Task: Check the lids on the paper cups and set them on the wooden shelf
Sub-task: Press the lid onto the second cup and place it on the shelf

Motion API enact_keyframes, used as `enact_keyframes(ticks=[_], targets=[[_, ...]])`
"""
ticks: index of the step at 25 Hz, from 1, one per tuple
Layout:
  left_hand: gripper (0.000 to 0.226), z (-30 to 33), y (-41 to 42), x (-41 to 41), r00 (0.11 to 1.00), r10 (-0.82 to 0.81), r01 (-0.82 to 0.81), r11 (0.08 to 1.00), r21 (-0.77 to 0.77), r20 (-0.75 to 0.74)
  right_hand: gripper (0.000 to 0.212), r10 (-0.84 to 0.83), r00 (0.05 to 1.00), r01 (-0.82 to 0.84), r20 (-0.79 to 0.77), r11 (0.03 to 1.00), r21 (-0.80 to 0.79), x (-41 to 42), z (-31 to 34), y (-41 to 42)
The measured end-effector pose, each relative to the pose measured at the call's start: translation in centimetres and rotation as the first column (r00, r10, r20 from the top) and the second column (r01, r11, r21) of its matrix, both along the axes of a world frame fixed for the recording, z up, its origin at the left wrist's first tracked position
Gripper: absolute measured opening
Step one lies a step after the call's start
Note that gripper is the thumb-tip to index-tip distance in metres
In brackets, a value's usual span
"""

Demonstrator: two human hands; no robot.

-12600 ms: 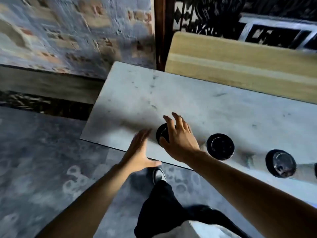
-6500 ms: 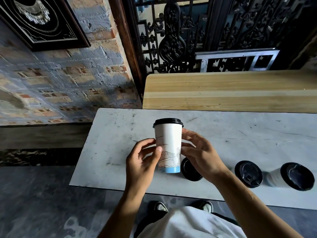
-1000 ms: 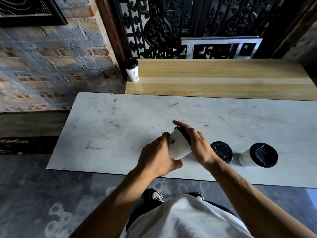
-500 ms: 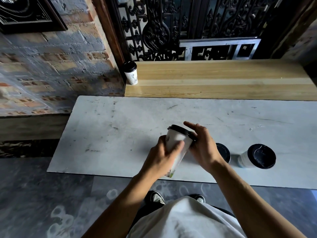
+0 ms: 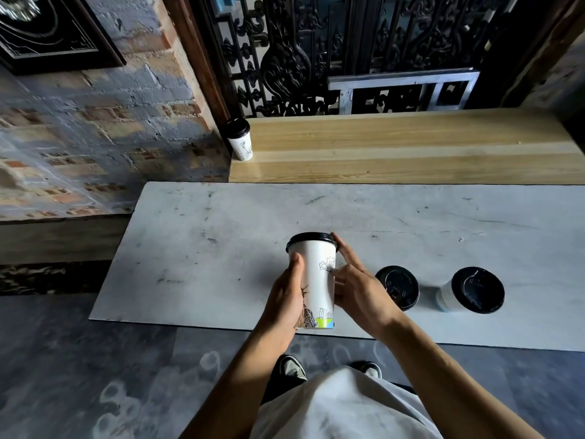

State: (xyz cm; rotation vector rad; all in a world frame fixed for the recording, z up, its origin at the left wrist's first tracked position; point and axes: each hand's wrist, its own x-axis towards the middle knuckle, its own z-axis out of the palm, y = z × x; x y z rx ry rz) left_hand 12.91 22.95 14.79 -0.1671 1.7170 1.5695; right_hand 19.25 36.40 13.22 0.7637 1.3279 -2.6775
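There are four paper cups, each with a black lid: one (image 5: 316, 280) between the hands, two (image 5: 398, 288) (image 5: 471, 291) standing on the slab, one (image 5: 240, 139) on the wooden shelf. There are two hands, left (image 5: 286, 296) and right (image 5: 359, 289). There is one marble slab (image 5: 221, 242), one shelf (image 5: 395, 153), and two shoes (image 5: 289, 369) (image 5: 368, 369).

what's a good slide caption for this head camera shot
Both hands hold a lidded paper cup upright over the marble table; one cup on the wooden shelf.
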Motion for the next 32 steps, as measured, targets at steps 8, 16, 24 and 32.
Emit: enact_keyframes(ticks=[8,16,24,32], targets=[[0.069,0.6,0.0,-0.6,0.990,-0.090,0.062,0.968,-0.244,-0.108,0.074,-0.009,0.998,0.000,0.060,0.988,0.156,0.2,1.0,0.8],[0.022,0.5,0.0,-1.4,0.848,0.150,-0.238,0.965,-0.112,-0.508,0.087,0.019,0.997,-0.038,0.072,0.961,0.275,-0.1,0.8,2.0],[0.019,0.7,-0.5,-1.0,0.710,0.062,-0.092,0.996,-0.004,-0.701,0.072,0.010,1.000,-0.017,0.025,0.961,0.277,-0.3,1.3,2.7],[0.026,0.6,-0.8,-1.7,0.789,0.100,-0.110,0.994,0.021,-0.606,0.053,0.018,0.999,-0.026,0.042,0.980,0.195,-0.6,1.4,4.1]])
